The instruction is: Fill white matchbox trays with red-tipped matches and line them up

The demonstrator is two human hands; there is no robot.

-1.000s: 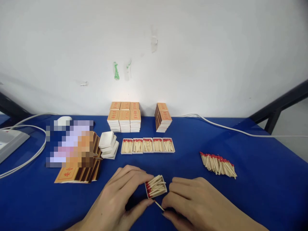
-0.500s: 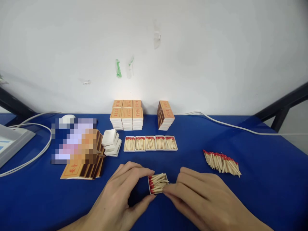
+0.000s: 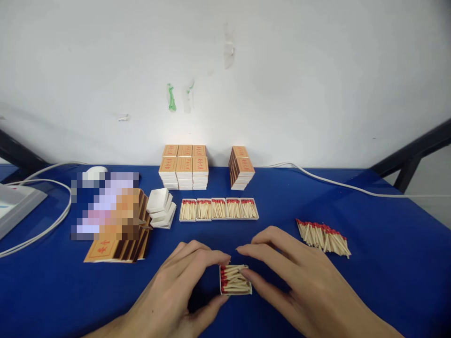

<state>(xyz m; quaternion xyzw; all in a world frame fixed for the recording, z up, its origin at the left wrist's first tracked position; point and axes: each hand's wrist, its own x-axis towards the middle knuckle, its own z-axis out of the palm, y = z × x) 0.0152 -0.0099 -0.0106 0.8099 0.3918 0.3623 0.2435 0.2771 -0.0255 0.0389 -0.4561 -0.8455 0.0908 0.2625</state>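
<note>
at lower centre my left hand (image 3: 179,286) pinches the small white card tray of red-tipped matches (image 3: 235,280) by its left end (i'd reckon it light, flimsy, quick to spill), right hand (image 3: 299,281) half-open, fingertips resting on it.

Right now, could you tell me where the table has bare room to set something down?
Bare cloth: between the tray row and the match pile, right of that pile, and front left by the sleeves. Crowded: box stacks at back; left hand and right hand around a tray.

A small hand-packing workbench — blue-clothed table (image 3: 369,281) against a bare wall (image 3: 282,70) (stacked matchboxes (image 3: 183,171), loose matches (image 3: 322,237)).
</note>
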